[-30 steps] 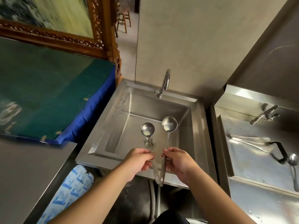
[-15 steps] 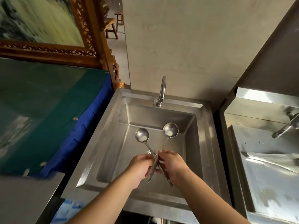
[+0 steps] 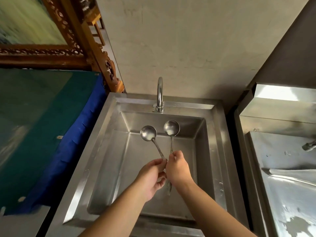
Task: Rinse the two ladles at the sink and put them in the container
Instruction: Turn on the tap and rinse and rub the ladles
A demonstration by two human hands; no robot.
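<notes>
Two steel ladles are held bowl-up over the steel sink [image 3: 102, 151], below the faucet [image 3: 159, 94]. The left ladle [image 3: 148, 133] has its handle slanting down to the right into my left hand [image 3: 151, 177], which is shut on it. The right ladle [image 3: 171, 127] hangs almost straight, its handle pinched by the fingers of my right hand [image 3: 177, 168]. The two handles meet between my hands, and one handle end shows below them. No water is seen coming from the faucet. No container is in view.
A second steel basin [image 3: 282, 185] with a tap tip stands to the right of the sink. On the left is a green surface with a blue cloth edge [image 3: 82, 142], and a carved wooden frame [image 3: 95, 53] behind it. A plain wall rises behind the faucet.
Both hands have carried the ladles forward over the basin, closer under the faucet. The handles, parallel at first, now converge between my hands. The view has shifted toward the sink.
</notes>
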